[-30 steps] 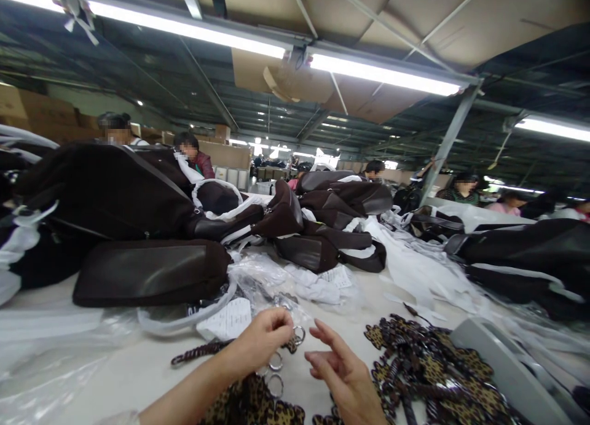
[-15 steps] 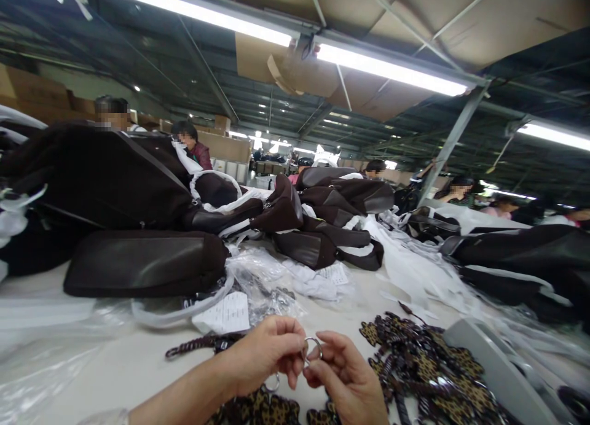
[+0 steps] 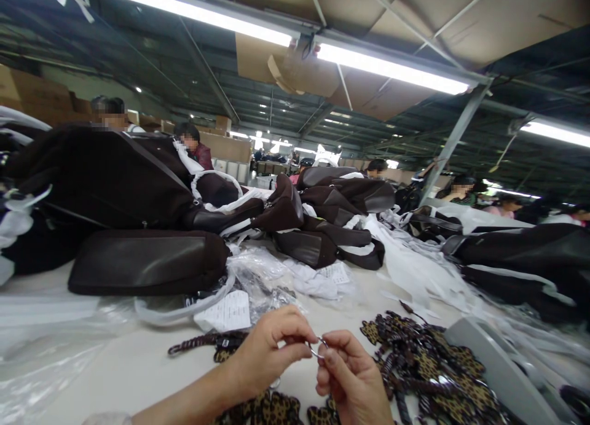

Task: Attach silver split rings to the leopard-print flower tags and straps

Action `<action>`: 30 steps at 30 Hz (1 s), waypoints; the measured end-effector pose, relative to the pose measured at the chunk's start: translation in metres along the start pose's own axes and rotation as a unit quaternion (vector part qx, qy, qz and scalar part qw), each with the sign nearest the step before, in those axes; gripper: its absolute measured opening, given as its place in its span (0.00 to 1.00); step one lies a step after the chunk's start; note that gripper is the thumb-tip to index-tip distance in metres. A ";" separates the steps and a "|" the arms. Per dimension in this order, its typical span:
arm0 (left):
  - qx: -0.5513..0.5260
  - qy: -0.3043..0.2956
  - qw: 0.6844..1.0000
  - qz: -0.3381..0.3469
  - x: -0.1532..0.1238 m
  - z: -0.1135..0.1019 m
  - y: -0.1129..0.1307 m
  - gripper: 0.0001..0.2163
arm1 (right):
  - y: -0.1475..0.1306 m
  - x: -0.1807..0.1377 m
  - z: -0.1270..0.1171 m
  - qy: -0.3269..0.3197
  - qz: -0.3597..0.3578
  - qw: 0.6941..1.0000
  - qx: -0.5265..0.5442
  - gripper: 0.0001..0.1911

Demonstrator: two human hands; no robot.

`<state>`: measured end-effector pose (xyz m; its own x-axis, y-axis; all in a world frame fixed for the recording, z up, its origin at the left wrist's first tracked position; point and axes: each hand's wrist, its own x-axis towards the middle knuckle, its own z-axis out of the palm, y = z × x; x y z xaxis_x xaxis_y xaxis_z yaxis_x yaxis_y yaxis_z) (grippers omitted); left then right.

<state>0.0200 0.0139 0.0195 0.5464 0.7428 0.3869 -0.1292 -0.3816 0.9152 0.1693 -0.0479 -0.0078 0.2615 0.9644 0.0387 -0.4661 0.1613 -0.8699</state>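
Observation:
Between my two hands is a small silver metal ring [image 3: 316, 353], pinched from both sides above the table. My left hand [image 3: 279, 345] grips its left edge with thumb and fingers. On the other side, my right hand [image 3: 348, 370] holds it with thumb and forefinger. Leopard-print charms [image 3: 262, 408] with dark parts lie on the table below my hands. A braided dark strap [image 3: 196, 344] with a leopard-print piece rests left of my left hand. To the right of my right hand spreads a larger heap of leopard-print charms and braided straps [image 3: 426, 363].
Dark brown bags [image 3: 150, 262] with white-wrapped handles pile up across the table's far side. A printed paper [image 3: 225, 311] and clear plastic wrap [image 3: 258, 268] lie before them. At the right stands a grey tray-like piece [image 3: 495, 363]. Several people sit or stand farther back.
Both hands have shifted slightly, the left one upward and right. The ring has turned from standing upright to a flatter tilt, still held between my fingers.

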 end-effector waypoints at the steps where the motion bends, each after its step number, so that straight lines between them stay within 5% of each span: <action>1: 0.020 0.008 1.000 0.001 -0.001 0.001 0.000 0.02 | 0.000 0.000 0.000 -0.002 -0.005 1.000 -0.009 0.16; 6: -0.138 0.020 0.980 -0.141 0.000 0.007 -0.002 0.07 | 0.001 0.001 -0.003 0.004 -0.127 0.984 -0.121 0.13; 9: -0.206 0.019 0.963 -0.170 0.001 0.010 -0.005 0.12 | 0.003 0.001 -0.004 0.013 -0.167 0.975 -0.146 0.13; 30: -0.339 -0.003 0.909 -0.242 -0.001 0.011 -0.006 0.17 | -0.005 -0.006 0.001 0.003 -0.125 0.983 -0.134 0.19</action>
<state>0.0294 0.0089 0.0125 0.6800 0.7290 -0.0788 -0.3514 0.4183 0.8376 0.1691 -0.0539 -0.0034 0.3442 0.9006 0.2655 -0.1484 0.3314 -0.9317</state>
